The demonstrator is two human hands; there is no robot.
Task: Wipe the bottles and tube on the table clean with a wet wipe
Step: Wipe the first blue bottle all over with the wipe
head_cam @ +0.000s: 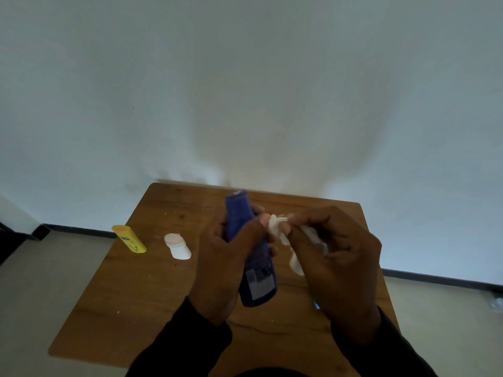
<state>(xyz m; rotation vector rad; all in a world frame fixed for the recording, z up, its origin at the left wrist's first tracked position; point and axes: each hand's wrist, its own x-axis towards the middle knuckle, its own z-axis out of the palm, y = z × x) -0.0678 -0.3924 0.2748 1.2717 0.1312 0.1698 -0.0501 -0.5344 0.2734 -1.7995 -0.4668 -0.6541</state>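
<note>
White wet wipe (277, 227) pinched in right hand (337, 257) fingertips, beside blue bottle (251, 254) gripped by left hand (226, 265) above table (136, 295). Step: wiping bottle. Next likely needs rotating it. Yellow tube (129, 238), white bottle (178, 246) lie left, seemingly waiting.

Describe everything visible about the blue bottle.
The blue bottle looks like dark blue plastic, narrowing toward a neck that points away from the person, its wider base nearest the camera. A label panel with pale print sits low on its body. It is held above the table, tilted, gripped around the middle by the left hand. The white wet wipe lies just beside its upper part.
</note>
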